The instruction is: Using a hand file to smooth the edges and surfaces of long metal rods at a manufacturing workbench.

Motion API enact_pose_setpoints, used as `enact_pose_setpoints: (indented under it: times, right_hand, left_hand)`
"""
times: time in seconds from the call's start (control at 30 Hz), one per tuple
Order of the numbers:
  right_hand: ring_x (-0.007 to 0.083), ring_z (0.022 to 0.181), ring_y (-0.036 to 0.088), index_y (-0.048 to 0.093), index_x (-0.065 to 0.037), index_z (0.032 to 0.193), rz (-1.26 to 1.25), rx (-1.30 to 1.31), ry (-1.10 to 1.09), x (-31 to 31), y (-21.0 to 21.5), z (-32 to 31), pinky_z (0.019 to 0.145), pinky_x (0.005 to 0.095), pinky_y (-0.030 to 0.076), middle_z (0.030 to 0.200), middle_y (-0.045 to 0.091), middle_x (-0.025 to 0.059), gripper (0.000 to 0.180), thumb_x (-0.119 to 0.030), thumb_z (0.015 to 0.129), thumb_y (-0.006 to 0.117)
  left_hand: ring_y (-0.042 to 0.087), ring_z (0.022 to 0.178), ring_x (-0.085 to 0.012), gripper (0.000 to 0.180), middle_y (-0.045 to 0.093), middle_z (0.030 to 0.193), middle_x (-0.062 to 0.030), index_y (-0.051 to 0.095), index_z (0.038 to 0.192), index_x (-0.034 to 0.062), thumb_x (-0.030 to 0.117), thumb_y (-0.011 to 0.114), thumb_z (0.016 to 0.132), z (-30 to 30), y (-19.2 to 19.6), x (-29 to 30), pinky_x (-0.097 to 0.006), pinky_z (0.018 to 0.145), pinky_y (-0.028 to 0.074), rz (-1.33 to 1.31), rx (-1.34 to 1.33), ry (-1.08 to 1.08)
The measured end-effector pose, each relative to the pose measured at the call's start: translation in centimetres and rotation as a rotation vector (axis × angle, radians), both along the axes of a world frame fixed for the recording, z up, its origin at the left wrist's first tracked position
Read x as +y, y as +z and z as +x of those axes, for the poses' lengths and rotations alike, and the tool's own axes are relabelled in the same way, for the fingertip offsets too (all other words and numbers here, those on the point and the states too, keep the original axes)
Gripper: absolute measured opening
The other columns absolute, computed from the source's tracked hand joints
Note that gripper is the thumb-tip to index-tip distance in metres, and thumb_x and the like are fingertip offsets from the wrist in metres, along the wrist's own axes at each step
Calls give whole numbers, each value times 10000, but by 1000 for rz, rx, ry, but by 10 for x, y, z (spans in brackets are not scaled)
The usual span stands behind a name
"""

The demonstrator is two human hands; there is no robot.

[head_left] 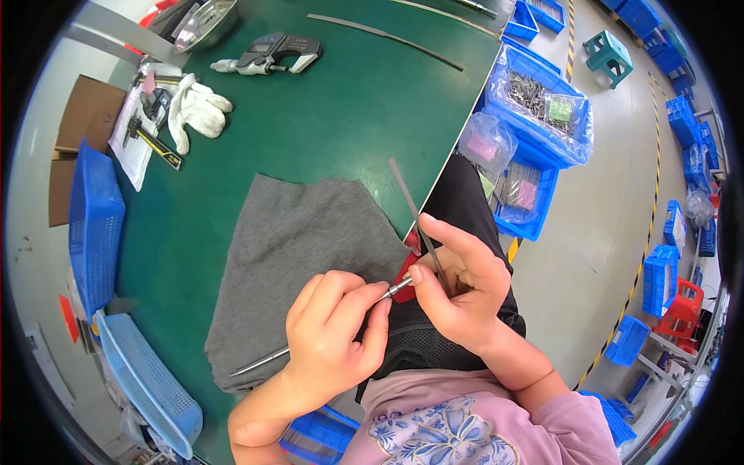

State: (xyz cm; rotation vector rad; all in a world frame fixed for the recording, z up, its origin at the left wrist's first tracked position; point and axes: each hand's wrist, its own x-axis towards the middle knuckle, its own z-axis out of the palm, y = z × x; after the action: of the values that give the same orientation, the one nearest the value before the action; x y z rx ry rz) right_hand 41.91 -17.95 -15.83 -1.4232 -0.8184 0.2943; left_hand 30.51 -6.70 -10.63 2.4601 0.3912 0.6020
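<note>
My left hand (335, 329) is closed, pinching a slim shiny metal rod (263, 361) between thumb and fingers. The rod slants from the lower left, passes behind that hand, and its stepped tip comes out toward my right hand (465, 287). There the thumb and curled fingers are closed round a thin, flat grey file (404, 188), which points up and away. The thumb of my right hand is at the rod's tip. Beneath the left hand, a grey cloth (302, 225) lies spread on the green table (333, 116).
A digital micrometer (271, 56), white glove (198, 112) and caliper (155, 143) lie at the far left. Another flat strip (387, 37) lies at the back. Blue baskets (147, 380) line the left edge. Blue bins (535, 155) of metal parts stand right of the table.
</note>
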Motion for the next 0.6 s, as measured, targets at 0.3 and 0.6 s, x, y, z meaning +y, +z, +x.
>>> enact_pose_setpoints:
  times: [0.3,0.6]
  right_hand:
    - [10,438,351,578,-2,1210,-50,-154,-188,26,-5,30,424,185,269,501,393,-42,514,4,728,758]
    - [30,443,336,577,-10,1217,-91,-282,-245,-6,-37,42,418,210,244,510,365,-37,504,30,735,715]
  left_hand:
    - [557,636,-236,197,554,738,-75,640,783,30,-56,725,627,0,-7,-1,-334,550,439,-91,-7,83]
    - [543,649,-247,211,539,752,-74,631,798,38,-50,726,630,-1,-10,-3,-340,557,425,-112,-14,102]
